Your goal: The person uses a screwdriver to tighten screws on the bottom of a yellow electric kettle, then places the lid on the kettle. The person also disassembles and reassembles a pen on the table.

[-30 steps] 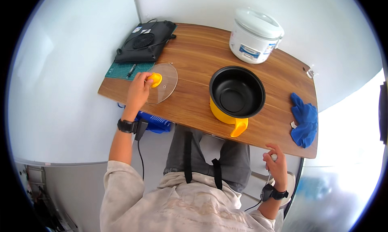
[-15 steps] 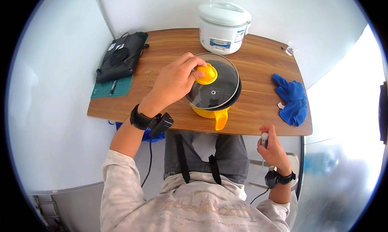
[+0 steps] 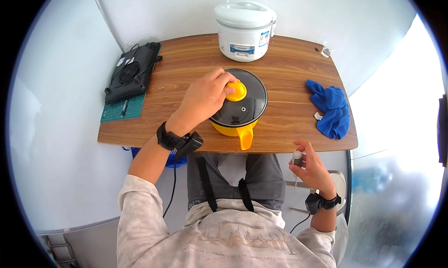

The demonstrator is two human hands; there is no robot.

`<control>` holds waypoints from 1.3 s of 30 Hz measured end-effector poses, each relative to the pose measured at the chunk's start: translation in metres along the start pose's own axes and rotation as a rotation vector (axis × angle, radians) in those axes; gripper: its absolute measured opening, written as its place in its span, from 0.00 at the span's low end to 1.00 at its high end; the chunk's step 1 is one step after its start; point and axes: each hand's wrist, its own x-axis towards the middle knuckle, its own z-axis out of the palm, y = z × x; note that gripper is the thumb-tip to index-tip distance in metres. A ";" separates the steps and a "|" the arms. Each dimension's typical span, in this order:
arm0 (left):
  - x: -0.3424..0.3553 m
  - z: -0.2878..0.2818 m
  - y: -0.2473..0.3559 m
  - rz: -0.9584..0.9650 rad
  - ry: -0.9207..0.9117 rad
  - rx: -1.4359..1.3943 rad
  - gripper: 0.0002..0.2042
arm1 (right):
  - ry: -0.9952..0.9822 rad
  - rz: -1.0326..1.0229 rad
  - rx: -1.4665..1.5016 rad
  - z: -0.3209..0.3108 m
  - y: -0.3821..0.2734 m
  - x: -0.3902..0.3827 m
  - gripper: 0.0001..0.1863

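A round glass lid (image 3: 254, 97) with a dark rim lies over the yellow pot (image 3: 225, 129), whose yellow handle (image 3: 246, 138) points toward me. My left hand (image 3: 204, 94) is closed around the yellow knob (image 3: 238, 90) of the lid from its left side. Beyond the table's front edge, to the right, my right hand (image 3: 315, 171) grips what looks like a small screwdriver (image 3: 297, 158). It has a grey handle with a pale round end and a thin shaft hanging downward. The fingers hide part of its handle.
A white rice cooker (image 3: 245, 32) stands behind the pot. At the left, a black appliance (image 3: 133, 74) lies partly over a green cutting mat (image 3: 135, 107) with a pen-like tool (image 3: 124, 108). A blue cloth (image 3: 330, 107) lies crumpled at the right; a small clear object (image 3: 325, 52) sits in the far right corner.
The lid has come down from a tilted position and now sits level on the pot, my left hand still on its knob. My right hand has tilted the screwdriver slightly.
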 end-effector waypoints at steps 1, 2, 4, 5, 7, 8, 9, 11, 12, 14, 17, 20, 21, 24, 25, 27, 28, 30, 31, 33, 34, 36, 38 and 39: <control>0.000 0.001 -0.001 0.005 0.009 -0.004 0.07 | -0.001 -0.009 0.007 0.001 -0.001 0.000 0.34; 0.000 0.002 -0.001 0.010 0.017 -0.007 0.07 | -0.002 -0.018 0.015 0.002 -0.001 0.000 0.34; -0.001 0.002 -0.001 0.002 0.006 -0.007 0.07 | -0.008 -0.006 0.016 0.002 -0.002 0.000 0.34; -0.001 0.002 0.000 -0.002 0.000 -0.007 0.07 | -0.011 0.000 0.017 0.003 -0.001 0.000 0.35; -0.002 0.006 -0.006 0.005 -0.001 -0.030 0.07 | -0.013 0.002 0.023 0.004 0.001 0.002 0.36; -0.002 0.007 -0.009 0.008 -0.001 -0.041 0.07 | -0.014 0.003 0.026 0.005 0.003 0.003 0.36; -0.002 0.008 -0.010 0.005 -0.001 -0.050 0.07 | -0.010 0.006 0.032 0.005 0.004 0.003 0.37; -0.003 0.009 -0.012 -0.002 -0.002 -0.069 0.08 | -0.003 0.013 0.045 0.007 0.006 0.004 0.38; -0.003 0.009 -0.011 -0.004 -0.007 -0.058 0.08 | 0.011 0.006 0.067 0.007 0.008 0.005 0.38; -0.003 0.008 -0.009 -0.009 -0.017 -0.038 0.09 | 0.039 -0.008 0.111 0.007 0.012 0.009 0.38; -0.003 0.008 -0.010 -0.077 -0.047 -0.108 0.10 | 0.105 0.002 0.069 -0.001 -0.010 0.020 0.33; -0.007 0.008 -0.015 -0.130 -0.044 -0.226 0.12 | 0.144 -0.033 -0.077 -0.013 -0.023 0.050 0.26; -0.010 0.006 -0.019 -0.113 -0.010 -0.198 0.12 | 0.188 -0.061 -0.099 -0.016 -0.026 0.063 0.24; -0.017 0.007 -0.030 -0.089 0.070 -0.157 0.13 | 0.297 -0.144 -0.169 -0.021 -0.014 0.106 0.21; -0.019 0.007 -0.034 -0.102 0.091 -0.166 0.14 | 0.314 -0.180 -0.193 -0.023 -0.007 0.124 0.21; -0.026 0.005 -0.044 -0.131 0.135 -0.165 0.15 | 0.276 -0.144 -0.238 -0.026 -0.010 0.157 0.20; -0.029 0.008 -0.049 -0.138 0.151 -0.167 0.15 | 0.233 -0.059 -0.263 -0.029 -0.015 0.170 0.19; -0.033 0.009 -0.055 -0.185 0.152 -0.237 0.16 | 0.193 -0.005 -0.354 -0.032 -0.014 0.195 0.18; -0.034 0.007 -0.054 -0.219 0.136 -0.309 0.17 | 0.203 -0.033 -0.421 -0.035 -0.005 0.207 0.17; -0.038 0.007 -0.059 -0.265 0.116 -0.384 0.17 | 0.214 -0.068 -0.526 -0.039 0.014 0.231 0.17; -0.040 0.008 -0.061 -0.274 0.116 -0.389 0.18 | 0.220 -0.076 -0.566 -0.043 0.021 0.241 0.17; -0.045 0.013 -0.069 -0.294 0.117 -0.419 0.19 | 0.278 -0.109 -0.649 -0.047 0.044 0.254 0.17; -0.047 0.017 -0.076 -0.311 0.124 -0.460 0.20 | 0.389 -0.164 -0.726 -0.054 0.064 0.263 0.18; -0.048 0.017 -0.078 -0.318 0.118 -0.481 0.21 | 0.366 -0.112 -0.723 -0.056 0.064 0.262 0.18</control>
